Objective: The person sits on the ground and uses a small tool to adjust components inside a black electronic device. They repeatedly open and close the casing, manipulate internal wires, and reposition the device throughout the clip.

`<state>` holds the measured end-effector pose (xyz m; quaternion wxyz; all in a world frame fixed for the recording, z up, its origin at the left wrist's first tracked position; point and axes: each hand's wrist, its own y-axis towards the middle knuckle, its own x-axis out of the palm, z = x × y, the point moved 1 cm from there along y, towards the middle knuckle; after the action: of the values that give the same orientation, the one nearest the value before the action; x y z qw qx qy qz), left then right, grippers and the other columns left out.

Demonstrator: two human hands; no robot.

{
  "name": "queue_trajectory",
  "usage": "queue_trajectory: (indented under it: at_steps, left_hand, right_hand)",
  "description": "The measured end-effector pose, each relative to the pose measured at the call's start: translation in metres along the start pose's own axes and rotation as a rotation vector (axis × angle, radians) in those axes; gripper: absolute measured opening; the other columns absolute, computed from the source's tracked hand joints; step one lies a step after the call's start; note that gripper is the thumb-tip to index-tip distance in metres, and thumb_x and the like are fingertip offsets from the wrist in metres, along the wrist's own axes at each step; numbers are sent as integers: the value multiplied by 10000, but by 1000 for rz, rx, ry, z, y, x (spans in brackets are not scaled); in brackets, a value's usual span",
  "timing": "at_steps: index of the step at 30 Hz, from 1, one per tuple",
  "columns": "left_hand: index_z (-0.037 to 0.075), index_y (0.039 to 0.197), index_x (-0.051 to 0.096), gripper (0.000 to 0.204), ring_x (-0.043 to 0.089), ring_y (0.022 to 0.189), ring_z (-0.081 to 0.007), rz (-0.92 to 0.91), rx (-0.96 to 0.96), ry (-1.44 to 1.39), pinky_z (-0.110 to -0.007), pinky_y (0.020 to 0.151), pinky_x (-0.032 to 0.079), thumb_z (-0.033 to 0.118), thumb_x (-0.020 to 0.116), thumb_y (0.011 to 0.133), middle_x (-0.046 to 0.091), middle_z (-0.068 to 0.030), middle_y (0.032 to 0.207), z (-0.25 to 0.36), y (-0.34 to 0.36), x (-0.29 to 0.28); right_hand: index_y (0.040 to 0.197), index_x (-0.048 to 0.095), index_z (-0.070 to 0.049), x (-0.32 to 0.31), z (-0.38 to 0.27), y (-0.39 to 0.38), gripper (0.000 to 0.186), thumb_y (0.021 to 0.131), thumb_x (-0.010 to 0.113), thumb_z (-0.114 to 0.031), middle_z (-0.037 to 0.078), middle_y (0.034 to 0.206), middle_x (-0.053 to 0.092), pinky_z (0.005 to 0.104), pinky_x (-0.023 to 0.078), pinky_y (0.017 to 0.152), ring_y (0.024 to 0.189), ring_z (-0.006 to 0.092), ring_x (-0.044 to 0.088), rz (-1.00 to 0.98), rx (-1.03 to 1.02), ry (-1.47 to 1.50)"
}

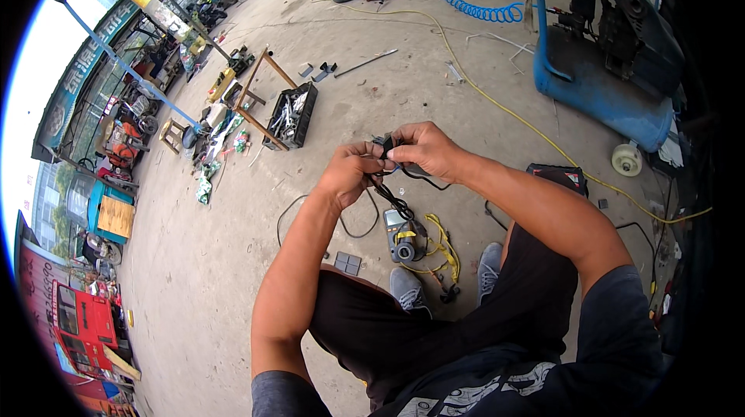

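Note:
At the middle of the view my left hand (pixel 357 169) and my right hand (pixel 419 152) meet with fingers closed around a small black part (pixel 388 145), perhaps a connector; its details are hidden by my fingers. Black cables (pixel 396 200) hang from it. Below, on the concrete between my grey shoes (pixel 407 289), lie a grey handheld meter (pixel 396 231) with a dark round object (pixel 405 251) on it and a tangle of yellow wire (pixel 446 242). A small grey tile-like square (pixel 348 262) lies left of these.
A crate of tools (pixel 291 114) stands ahead left beside wooden frames (pixel 252 76). A blue compressor (pixel 597 107) with a coiled hose (pixel 473 6) is at right, near a black case (pixel 555 176). A yellow hose (pixel 528 122) crosses the concrete. A red vehicle (pixel 85 324) is far left.

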<state>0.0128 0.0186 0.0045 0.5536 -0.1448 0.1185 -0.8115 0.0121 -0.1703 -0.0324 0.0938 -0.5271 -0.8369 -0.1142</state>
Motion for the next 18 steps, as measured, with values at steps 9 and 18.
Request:
queue_trajectory:
  at_steps: [9, 18]
  left_hand:
    - [-32, 933, 603, 107, 539, 697, -187, -128, -113, -211, -327, 676, 452, -9, 529, 860, 616, -100, 848, 0, 4, -7]
    - [-15, 896, 622, 94, 513, 684, -159, -29, -127, -256, -302, 640, 429, 73, 590, 895, 608, -83, 830, 2, 2, -2]
  right_hand:
    - [886, 684, -13, -5, 6, 4, 147, 760, 717, -82, 23, 776, 652, 248, 468, 667, 733, 84, 576, -68, -88, -116]
    - [833, 663, -10, -9, 7, 3, 110, 728, 683, -35, 6, 759, 637, 254, 465, 687, 733, 78, 553, -141, -218, -200]
